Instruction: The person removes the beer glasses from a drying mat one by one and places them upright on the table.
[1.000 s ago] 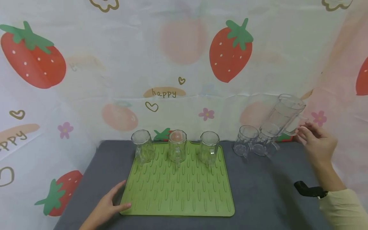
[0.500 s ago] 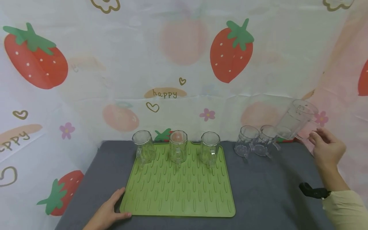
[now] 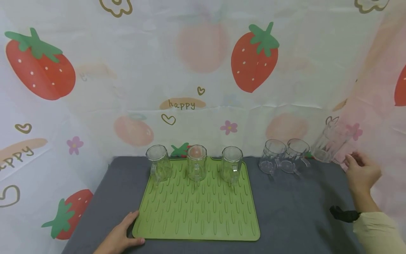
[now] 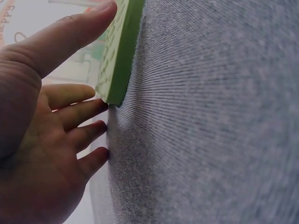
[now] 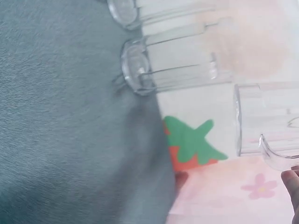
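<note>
Backdrop cloth [image 3: 203, 70] printed with strawberries; only legible writing was "happy" at centre, repeated partly at left edge. Grey table cover [image 3: 295, 215] lay bare between the two hands and along its near right part. Green ribbed mat [image 3: 196, 208] lay flat on it; three clear mugs [image 3: 196, 162] stood upright along the mat's far edge, well beyond the left fingertips.

Left hand [image 3: 118, 238] rested flat on the grey cover at the mat's near left corner, fingers straight and slightly spread; in the left wrist view the thumb lay along the mat's edge and a fingertip met the corner. Nothing gripped.

Right hand [image 3: 361, 173] pinched the handle of a clear mug [image 3: 331, 143], held off the table near the backdrop, just beyond and inward of the fingertips. Long axis tilted: base down toward the centre, rim up and outward toward the right cloth wall. Right wrist view showed only one fingertip beside the handle [image 5: 280, 161].

Two further clear mugs [image 3: 283, 157] stood tilted, touching each other, on the cover's far edge, just inward of the held mug's base, apart from it
</note>
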Demonstrator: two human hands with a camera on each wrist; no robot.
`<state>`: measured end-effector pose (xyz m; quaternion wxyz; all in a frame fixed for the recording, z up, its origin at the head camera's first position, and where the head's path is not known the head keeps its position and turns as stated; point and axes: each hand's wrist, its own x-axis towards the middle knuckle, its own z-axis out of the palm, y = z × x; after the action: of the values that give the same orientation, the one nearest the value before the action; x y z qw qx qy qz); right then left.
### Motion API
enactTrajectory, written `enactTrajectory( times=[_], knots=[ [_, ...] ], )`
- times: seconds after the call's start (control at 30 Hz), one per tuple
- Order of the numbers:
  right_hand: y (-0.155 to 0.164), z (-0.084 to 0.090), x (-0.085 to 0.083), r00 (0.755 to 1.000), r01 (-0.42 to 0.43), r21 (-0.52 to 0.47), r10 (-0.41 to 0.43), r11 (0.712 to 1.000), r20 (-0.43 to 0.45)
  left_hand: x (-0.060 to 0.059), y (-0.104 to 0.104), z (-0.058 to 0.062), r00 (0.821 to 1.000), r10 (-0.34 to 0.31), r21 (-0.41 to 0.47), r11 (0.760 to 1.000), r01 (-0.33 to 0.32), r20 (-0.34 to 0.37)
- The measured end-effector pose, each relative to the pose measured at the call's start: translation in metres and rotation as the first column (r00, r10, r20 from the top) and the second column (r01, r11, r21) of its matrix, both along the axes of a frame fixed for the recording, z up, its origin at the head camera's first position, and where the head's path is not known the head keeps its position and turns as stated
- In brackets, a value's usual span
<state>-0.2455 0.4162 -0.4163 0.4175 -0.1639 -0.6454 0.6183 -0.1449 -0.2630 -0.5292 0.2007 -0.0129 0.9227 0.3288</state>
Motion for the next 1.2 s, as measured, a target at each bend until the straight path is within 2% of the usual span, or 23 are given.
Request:
enactTrajectory(
  times=[0.13, 0.27, 0.47, 0.7, 0.97, 1.2],
  knots=[
    [0.003, -0.016, -0.004, 0.996, 0.059, 0.073, -0.064, 0.996, 0.06, -0.002, 0.001, 0.0, 1.0, -0.002, -0.008, 1.0, 0.002, 0.009],
    [0.004, -0.031, -0.006, 0.978, 0.141, 0.197, -0.167, 0.97, 0.126, -0.004, 0.002, -0.001, 1.0, -0.005, -0.012, 1.0, 0.005, 0.006],
    [0.001, -0.048, -0.009, 0.949, 0.162, 0.257, -0.221, 0.953, 0.223, -0.004, 0.002, -0.001, 1.0, -0.022, -0.009, 1.0, 0.022, -0.003],
    [-0.005, -0.065, -0.011, 0.924, 0.137, 0.298, -0.231, 0.945, 0.307, -0.004, 0.0, -0.002, 1.0, -0.026, 0.002, 1.0, 0.026, -0.01],
    [-0.011, -0.079, -0.013, 0.938, 0.124, 0.292, -0.208, 0.948, 0.278, -0.005, -0.001, -0.001, 0.999, -0.031, -0.013, 0.999, 0.031, -0.011],
    [-0.015, -0.083, -0.013, 0.925, 0.115, 0.349, -0.228, 0.93, 0.302, -0.005, -0.001, 0.0, 1.0, -0.019, -0.005, 1.0, 0.019, -0.015]
  ],
)
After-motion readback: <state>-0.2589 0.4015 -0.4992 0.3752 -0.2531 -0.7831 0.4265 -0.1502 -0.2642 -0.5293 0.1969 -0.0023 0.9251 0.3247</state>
